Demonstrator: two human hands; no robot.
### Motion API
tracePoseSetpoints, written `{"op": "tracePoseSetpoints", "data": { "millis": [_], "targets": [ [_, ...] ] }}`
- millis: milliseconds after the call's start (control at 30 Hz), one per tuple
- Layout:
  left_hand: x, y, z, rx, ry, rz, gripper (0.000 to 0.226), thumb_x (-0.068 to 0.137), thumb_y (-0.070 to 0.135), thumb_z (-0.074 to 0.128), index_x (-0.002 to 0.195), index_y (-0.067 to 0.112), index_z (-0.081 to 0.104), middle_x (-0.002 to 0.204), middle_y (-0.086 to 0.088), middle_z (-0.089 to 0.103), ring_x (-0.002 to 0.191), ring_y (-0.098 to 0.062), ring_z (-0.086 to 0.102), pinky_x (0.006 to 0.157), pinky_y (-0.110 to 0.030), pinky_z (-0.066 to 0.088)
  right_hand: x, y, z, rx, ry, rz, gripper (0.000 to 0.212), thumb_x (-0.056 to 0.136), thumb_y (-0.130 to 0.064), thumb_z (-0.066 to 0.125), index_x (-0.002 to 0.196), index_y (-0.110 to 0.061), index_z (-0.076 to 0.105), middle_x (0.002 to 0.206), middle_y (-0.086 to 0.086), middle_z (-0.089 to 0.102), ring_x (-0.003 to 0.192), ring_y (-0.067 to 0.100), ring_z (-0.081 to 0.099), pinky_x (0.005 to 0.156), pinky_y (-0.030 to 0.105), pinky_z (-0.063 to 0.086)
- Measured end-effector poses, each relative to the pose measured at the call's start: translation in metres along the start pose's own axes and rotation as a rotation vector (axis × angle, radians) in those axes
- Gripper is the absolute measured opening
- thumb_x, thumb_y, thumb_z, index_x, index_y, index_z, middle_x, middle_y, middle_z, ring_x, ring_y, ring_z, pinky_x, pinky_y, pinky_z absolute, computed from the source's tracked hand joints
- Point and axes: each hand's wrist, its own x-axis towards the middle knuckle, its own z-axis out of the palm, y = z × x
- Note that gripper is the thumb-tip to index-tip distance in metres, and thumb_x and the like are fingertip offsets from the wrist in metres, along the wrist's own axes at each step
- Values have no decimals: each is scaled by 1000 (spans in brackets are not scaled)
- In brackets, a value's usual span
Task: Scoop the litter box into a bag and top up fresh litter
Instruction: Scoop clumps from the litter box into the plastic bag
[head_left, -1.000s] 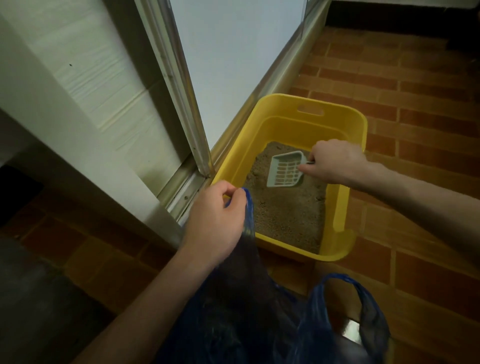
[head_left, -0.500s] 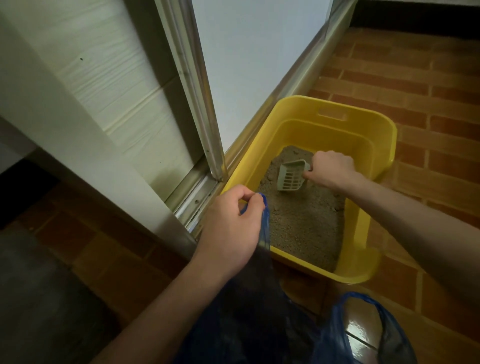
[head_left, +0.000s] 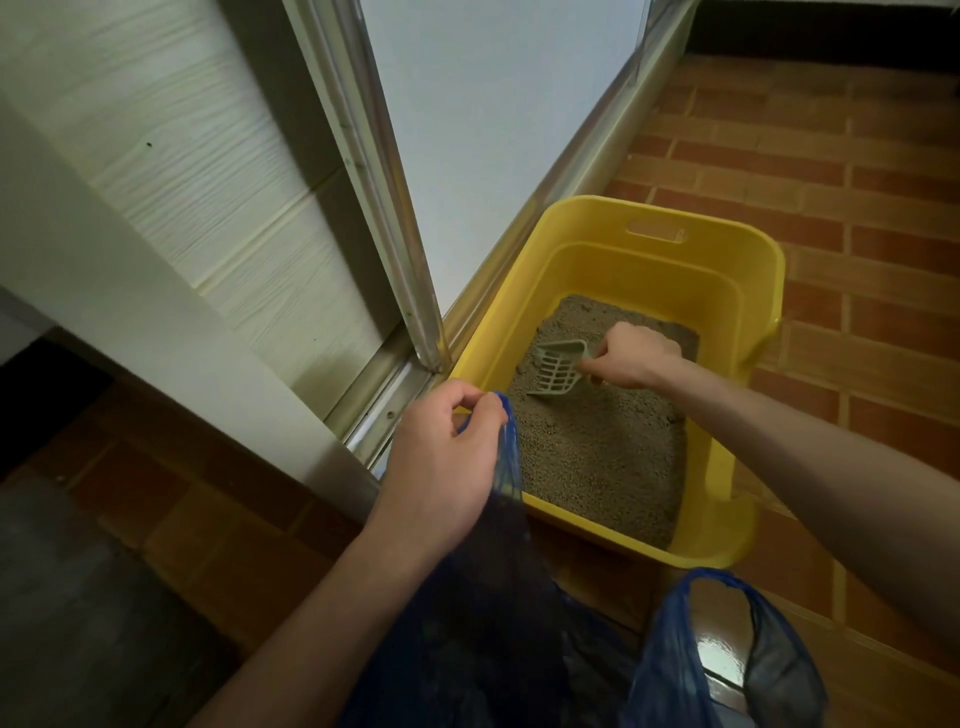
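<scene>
A yellow litter box (head_left: 649, 260) stands on the brick floor against the door track, holding grey-brown litter (head_left: 602, 457). My right hand (head_left: 636, 356) grips the handle of a pale slotted scoop (head_left: 556, 369), whose front edge digs into the litter near the box's far left. My left hand (head_left: 441, 462) pinches one handle of a dark blue plastic bag (head_left: 519, 649) just outside the box's near left corner. The bag hangs open below, its other handle (head_left: 717, 623) drooping at the lower right.
A sliding door with a metal frame (head_left: 374, 171) and floor track (head_left: 384, 405) runs along the box's left side. A white wall panel (head_left: 156, 208) fills the left. Red brick-pattern tiles (head_left: 857, 208) extend right. A dark mat (head_left: 78, 597) lies at the lower left.
The scoop has tipped from lying flat above the litter to dipping its front edge into it. My left hand keeps the same hold on the bag handle. The view has shifted slightly.
</scene>
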Motion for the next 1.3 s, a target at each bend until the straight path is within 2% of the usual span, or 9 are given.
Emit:
{"op": "tracePoseSetpoints", "data": {
  "millis": [167, 267, 433, 600, 667, 767, 967, 1133, 1300],
  "targets": [
    [0, 1, -1, -26, 10, -8, 21, 101, 24, 56, 88, 13, 68, 51, 10, 40, 45, -6, 34, 48, -24, 28, -9, 9, 10, 96, -28, -51, 49, 91, -65, 57, 71, -22, 68, 60, -5, 55, 54, 14, 49, 50, 25, 32],
    [-1, 1, 0, -34, 5, -11, 21, 101, 23, 56, 88, 11, 68, 53, 9, 39, 46, -9, 32, 48, -27, 27, -12, 17, 14, 180, -47, -95, 52, 90, -63, 60, 80, -15, 76, 62, -2, 53, 54, 14, 44, 51, 27, 31],
    [0, 0, 2, -40, 7, -13, 22, 101, 24, 56, 88, 12, 68, 51, 10, 39, 45, -7, 33, 49, -25, 29, -22, 23, 12, 377, -158, -145, 44, 92, -55, 64, 82, -15, 80, 67, 2, 58, 57, 13, 42, 53, 31, 32],
    [-1, -1, 4, -35, 1, -13, 20, 102, 24, 56, 89, 13, 68, 46, 14, 43, 43, -4, 39, 45, -15, 30, -30, 25, 14, 501, -227, -160, 42, 92, -54, 66, 82, -16, 80, 75, 5, 63, 66, 20, 44, 54, 31, 35],
    [-1, -1, 5, -30, -3, -13, 20, 102, 24, 56, 89, 15, 69, 46, 13, 44, 43, -4, 39, 44, -16, 30, -35, 26, 12, 525, -224, -169, 42, 92, -55, 66, 80, -18, 81, 73, 4, 64, 66, 20, 45, 57, 34, 37],
    [0, 0, 6, -55, -13, -20, 20, 102, 25, 56, 90, 15, 68, 49, 8, 42, 44, -8, 35, 47, -26, 29, -46, 28, 6, 540, -198, -180, 41, 91, -54, 67, 79, -17, 81, 71, 1, 67, 67, 18, 48, 61, 36, 39],
    [-1, 4, 10, -41, -10, -10, 19, 101, 26, 56, 88, 20, 69, 56, 0, 44, 51, -16, 37, 54, -37, 29, -82, 39, -16, 543, -139, -176, 45, 93, -54, 66, 73, -16, 79, 60, -4, 60, 60, 16, 46, 57, 34, 36],
    [-3, 4, 12, -36, -8, 1, 19, 100, 26, 56, 87, 20, 69, 55, 1, 42, 52, -19, 35, 56, -39, 28, -106, 47, -22, 528, -95, -137, 49, 93, -59, 63, 72, -17, 79, 60, 0, 54, 61, 20, 42, 57, 37, 33],
    [-4, 7, 16, -49, -10, -1, 19, 100, 26, 56, 87, 19, 69, 50, 6, 41, 47, -16, 32, 49, -33, 25, -126, 50, -27, 534, -63, -136, 50, 93, -60, 61, 74, -17, 79, 67, 10, 55, 62, 22, 43, 57, 37, 32]
  ]
}}
